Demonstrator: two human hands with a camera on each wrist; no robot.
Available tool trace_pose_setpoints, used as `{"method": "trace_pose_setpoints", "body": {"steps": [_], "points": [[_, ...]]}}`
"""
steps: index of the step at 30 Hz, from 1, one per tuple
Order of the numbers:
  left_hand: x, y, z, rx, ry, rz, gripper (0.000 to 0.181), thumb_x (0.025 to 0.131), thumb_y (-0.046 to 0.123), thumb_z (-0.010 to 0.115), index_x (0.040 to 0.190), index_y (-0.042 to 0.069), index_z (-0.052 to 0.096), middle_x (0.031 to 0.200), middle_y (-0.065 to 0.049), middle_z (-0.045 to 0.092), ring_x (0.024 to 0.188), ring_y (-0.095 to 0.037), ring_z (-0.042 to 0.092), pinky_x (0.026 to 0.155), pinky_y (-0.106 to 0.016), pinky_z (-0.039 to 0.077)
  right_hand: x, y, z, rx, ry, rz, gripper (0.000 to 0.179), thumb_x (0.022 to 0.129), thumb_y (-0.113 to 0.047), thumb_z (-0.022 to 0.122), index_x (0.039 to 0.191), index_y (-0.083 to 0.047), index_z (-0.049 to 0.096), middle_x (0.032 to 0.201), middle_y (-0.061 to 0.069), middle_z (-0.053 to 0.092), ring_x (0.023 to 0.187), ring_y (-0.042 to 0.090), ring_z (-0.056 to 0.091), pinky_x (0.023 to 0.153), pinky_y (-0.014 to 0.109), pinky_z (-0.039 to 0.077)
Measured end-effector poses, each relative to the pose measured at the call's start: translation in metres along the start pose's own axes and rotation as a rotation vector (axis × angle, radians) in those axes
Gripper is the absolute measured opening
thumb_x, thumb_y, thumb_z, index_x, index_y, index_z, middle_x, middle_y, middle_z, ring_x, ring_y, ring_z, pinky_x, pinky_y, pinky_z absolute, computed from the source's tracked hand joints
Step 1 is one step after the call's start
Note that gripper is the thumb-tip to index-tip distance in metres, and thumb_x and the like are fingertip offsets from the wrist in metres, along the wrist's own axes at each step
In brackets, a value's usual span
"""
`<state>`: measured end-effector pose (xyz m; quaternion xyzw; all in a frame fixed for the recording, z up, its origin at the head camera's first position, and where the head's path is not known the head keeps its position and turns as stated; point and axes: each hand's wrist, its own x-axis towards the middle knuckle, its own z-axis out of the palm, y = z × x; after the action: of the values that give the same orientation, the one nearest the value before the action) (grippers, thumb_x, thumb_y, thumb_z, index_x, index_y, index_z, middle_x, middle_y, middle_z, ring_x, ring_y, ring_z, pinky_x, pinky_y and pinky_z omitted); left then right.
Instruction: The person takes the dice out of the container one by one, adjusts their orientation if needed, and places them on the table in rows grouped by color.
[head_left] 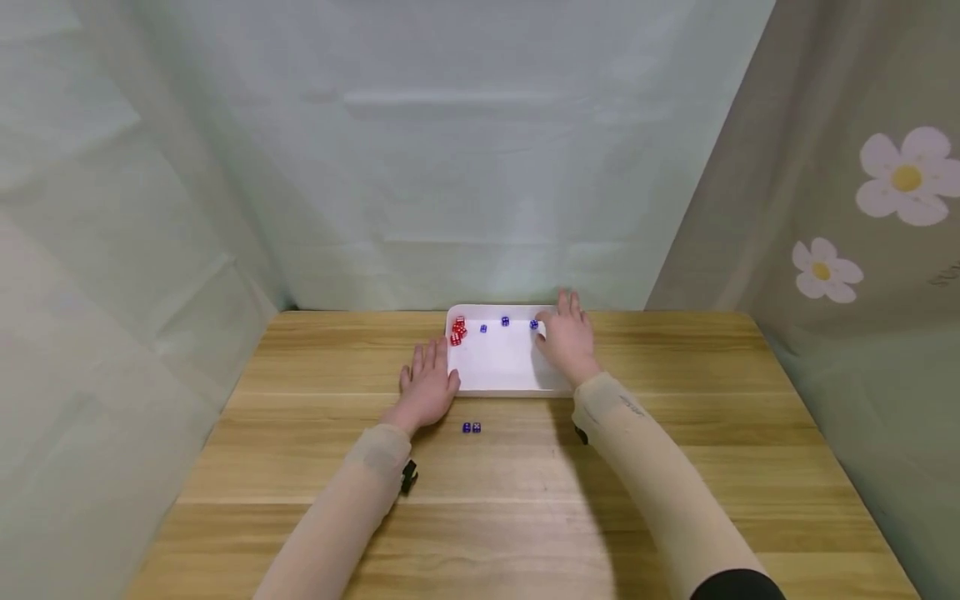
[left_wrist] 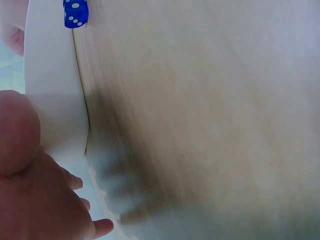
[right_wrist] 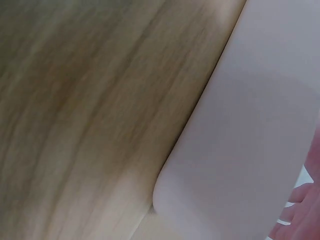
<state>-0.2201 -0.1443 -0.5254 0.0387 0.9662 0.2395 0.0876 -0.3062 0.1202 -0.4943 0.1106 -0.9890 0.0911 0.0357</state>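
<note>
A shallow white tray lies at the back of the table. My left hand rests flat beside its left edge, fingers straight and thumb against the rim. Over the tray's right side is my right hand, with outer fingers stretched past the back rim. Its thumb and index finger are spread beside a blue die; whether they touch it is too small to tell. Further left in the tray lie two more blue dice and a cluster of red dice in the left back corner.
Two blue dice sit side by side on the wooden table in front of the tray. A pale curtain hangs right behind the table's back edge. Curtains also flank both sides, the right one printed with white flowers.
</note>
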Motion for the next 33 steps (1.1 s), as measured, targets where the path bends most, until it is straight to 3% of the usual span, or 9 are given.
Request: {"method": "trace_pose_setpoints", "body": {"steps": [14, 23, 29, 33], "points": [[0.004, -0.005, 0.006, -0.029, 0.014, 0.000, 0.076, 0.114, 0.037, 0.037, 0.172, 0.004, 0.000, 0.178, -0.022, -0.001, 0.162, -0.045, -0.011, 0.124, -0.072, -0.002, 0.005, -0.007, 0.009, -0.039, -0.023, 0.045, 0.041, 0.105, -0.028, 0.071, 0.145, -0.020, 0.069, 0.173, 0.031, 0.016, 0.160, 0.052, 0.012, 0.122, 0.066, 0.029], [-0.001, -0.003, 0.001, -0.025, 0.010, 0.000, 0.076, 0.114, 0.037, 0.039, 0.172, 0.005, 0.001, 0.178, -0.022, 0.001, 0.163, -0.044, -0.009, 0.125, -0.072, 0.001, 0.005, -0.006, 0.013, -0.049, -0.043, 0.044, 0.042, 0.107, -0.028, 0.066, 0.149, -0.020, 0.065, 0.173, 0.033, 0.015, 0.160, 0.052, 0.012, 0.123, 0.065, 0.028], [-0.002, -0.002, 0.001, 0.010, 0.013, -0.001, 0.076, 0.115, 0.038, 0.037, 0.172, 0.005, 0.000, 0.178, -0.021, 0.000, 0.163, -0.044, -0.008, 0.125, -0.072, 0.002, 0.007, -0.005, 0.015, -0.054, -0.021, 0.040, 0.037, 0.106, -0.028, 0.070, 0.141, -0.018, 0.071, 0.174, 0.031, 0.014, 0.161, 0.051, 0.009, 0.124, 0.065, 0.027], [-0.002, -0.003, 0.000, 0.000, 0.018, 0.000, 0.076, 0.115, 0.037, 0.038, 0.172, 0.005, 0.000, 0.178, -0.021, 0.001, 0.163, -0.045, -0.007, 0.125, -0.072, 0.003, 0.010, -0.005, 0.014, -0.057, -0.017, 0.038, 0.028, 0.104, -0.028, 0.072, 0.129, -0.015, 0.077, 0.174, 0.030, 0.015, 0.161, 0.050, 0.008, 0.124, 0.064, 0.027]]}}
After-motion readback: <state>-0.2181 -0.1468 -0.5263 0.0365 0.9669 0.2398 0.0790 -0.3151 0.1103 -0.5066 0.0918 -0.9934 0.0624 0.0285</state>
